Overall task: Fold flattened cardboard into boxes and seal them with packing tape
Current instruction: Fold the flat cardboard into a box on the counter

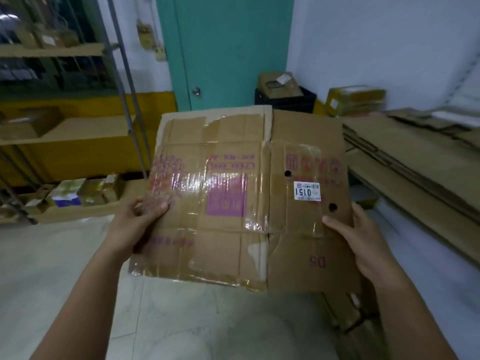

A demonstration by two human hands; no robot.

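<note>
A flattened cardboard box (233,245) with purple print, old clear tape and a white label reading 0151 is held up in front of me. My left hand (135,224) grips its left edge, thumb on the printed face. My right hand (363,242) grips the right edge, thumb on the face just below a round hole. The fingers of both hands are hidden behind the cardboard.
A pile of flattened cardboard (415,162) lies at the right. Low shelves with small boxes (78,193) stand at the left behind a metal rack pole (130,100). A teal door (223,48) and a black crate (285,100) holding a box are ahead. The floor is pale tile.
</note>
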